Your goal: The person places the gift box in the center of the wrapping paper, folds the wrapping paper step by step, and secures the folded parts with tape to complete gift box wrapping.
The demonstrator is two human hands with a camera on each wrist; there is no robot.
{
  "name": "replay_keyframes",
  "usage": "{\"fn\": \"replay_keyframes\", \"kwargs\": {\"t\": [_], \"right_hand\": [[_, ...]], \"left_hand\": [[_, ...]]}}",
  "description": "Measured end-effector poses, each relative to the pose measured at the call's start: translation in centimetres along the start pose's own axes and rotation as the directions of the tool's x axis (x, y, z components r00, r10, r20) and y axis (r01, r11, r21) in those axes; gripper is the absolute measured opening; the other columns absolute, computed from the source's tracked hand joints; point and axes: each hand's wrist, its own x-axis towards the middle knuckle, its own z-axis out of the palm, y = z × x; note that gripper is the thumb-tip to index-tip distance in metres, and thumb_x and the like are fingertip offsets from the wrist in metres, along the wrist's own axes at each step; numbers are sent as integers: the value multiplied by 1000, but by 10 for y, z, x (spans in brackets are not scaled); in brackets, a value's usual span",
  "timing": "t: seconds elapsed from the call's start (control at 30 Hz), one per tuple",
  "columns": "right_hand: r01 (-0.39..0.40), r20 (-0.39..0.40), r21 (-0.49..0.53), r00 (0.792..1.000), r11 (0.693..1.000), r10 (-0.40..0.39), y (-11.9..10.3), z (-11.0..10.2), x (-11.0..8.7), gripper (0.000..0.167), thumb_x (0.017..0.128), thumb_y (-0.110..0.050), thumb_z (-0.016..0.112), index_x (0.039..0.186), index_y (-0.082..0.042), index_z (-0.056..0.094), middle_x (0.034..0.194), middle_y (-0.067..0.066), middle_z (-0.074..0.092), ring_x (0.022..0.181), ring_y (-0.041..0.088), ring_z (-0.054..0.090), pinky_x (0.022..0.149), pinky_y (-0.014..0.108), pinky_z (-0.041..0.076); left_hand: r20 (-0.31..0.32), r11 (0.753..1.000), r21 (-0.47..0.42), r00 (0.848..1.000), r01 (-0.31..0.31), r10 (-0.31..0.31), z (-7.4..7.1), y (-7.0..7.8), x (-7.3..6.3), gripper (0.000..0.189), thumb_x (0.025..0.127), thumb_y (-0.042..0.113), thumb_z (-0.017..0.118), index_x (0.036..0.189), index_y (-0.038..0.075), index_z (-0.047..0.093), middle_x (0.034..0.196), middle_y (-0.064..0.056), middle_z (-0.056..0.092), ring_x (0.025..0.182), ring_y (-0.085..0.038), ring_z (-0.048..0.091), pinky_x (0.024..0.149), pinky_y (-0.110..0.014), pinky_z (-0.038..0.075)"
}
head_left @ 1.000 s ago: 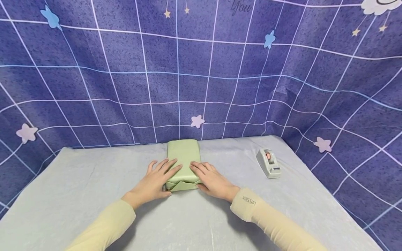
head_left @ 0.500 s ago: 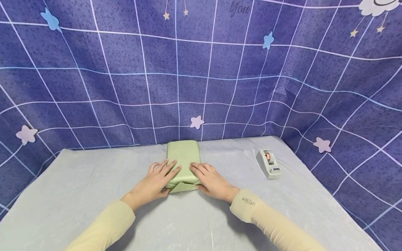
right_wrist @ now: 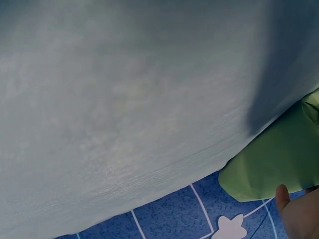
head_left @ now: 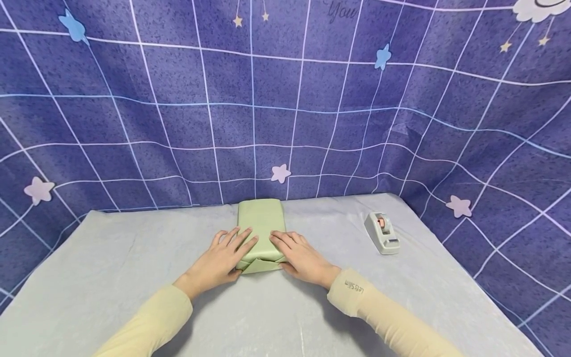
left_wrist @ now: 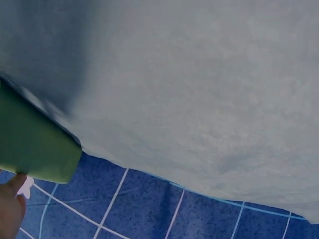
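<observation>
A box-shaped package wrapped in plain light green paper lies flat at the table's far edge. Folded paper forms a pointed flap at its near end. My left hand rests on the package's left part, fingers spread over the top and thumb down at the near left corner. On the opposite side my right hand lays its fingers on the top, its thumb by the near right corner. Each wrist view catches the package's side, with a bit of the left hand and of the right hand.
A pale tape dispenser with a small roll in it stands on the right of the table. Pale grey cloth covers the table. Behind and to the right hangs a blue-purple curtain with a line grid and stars.
The left thumb has drawn slightly left along the package's near end, toward its corner. The package and the right hand stay in place.
</observation>
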Motion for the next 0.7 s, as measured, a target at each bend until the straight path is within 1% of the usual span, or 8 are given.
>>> {"fn": "replay_keyframes", "kwargs": {"t": [0.1, 0.17, 0.23, 0.3, 0.43, 0.53, 0.7], "right_hand": [[1, -3, -3, 1000, 1000, -1, 0, -1, 0, 71, 80, -24, 67, 139, -7, 33, 143, 5, 36, 121, 19, 39, 101, 33, 34], [4, -6, -3, 1000, 1000, -4, 0, -1, 0, 70, 80, -24, 67, 138, -6, 33, 142, 5, 37, 121, 19, 39, 101, 34, 35], [7, -8, -6, 1000, 1000, -7, 0, -1, 0, 70, 80, -24, 67, 138, -6, 34, 142, 5, 37, 121, 20, 40, 101, 34, 35], [9, -11, -6, 1000, 1000, -9, 0, -1, 0, 70, 80, -24, 67, 138, -6, 34, 142, 6, 37, 121, 20, 40, 101, 34, 35], [10, -14, -6, 1000, 1000, -10, 1, 2, -1, 71, 79, -25, 68, 138, -6, 34, 142, 5, 37, 121, 19, 40, 101, 33, 35], [8, -12, -10, 1000, 1000, -8, 2, 3, -1, 73, 78, -25, 69, 139, -7, 33, 143, 5, 36, 121, 19, 39, 101, 33, 34], [9, -11, -4, 1000, 1000, -9, 2, 3, 0, 73, 77, -25, 68, 138, -6, 33, 142, 6, 37, 120, 19, 40, 101, 33, 34]], "left_hand": [[26, 1000, -3, 1000, 1, -1, -1, 0, -1, 92, 66, 33, 77, 143, 13, 29, 146, -14, 32, 128, -40, 38, 98, -51, 30], [39, 999, -32, 999, 10, -9, -2, -1, -1, 94, 65, 30, 77, 144, 14, 28, 148, -13, 29, 129, -39, 36, 99, -51, 30], [53, 997, -69, 998, 21, -17, -3, -2, -2, 97, 64, 30, 78, 145, 16, 26, 149, -12, 27, 131, -37, 33, 99, -52, 29], [63, 994, -107, 998, 32, -26, -3, -3, -2, 98, 65, 35, 78, 145, 17, 25, 150, -10, 25, 133, -36, 31, 100, -53, 27], [68, 991, -128, 997, 43, -34, -4, -2, -3, 98, 67, 47, 75, 146, 18, 24, 151, -10, 23, 134, -35, 29, 101, -54, 27], [66, 994, -101, 997, 47, -40, -3, -1, -2, 97, 68, 49, 73, 146, 19, 24, 151, -10, 24, 134, -35, 29, 102, -55, 27], [74, 999, -12, 996, 46, -45, -1, 1, -1, 95, 70, 51, 71, 146, 18, 24, 150, -11, 25, 133, -36, 32, 102, -53, 27]]}}
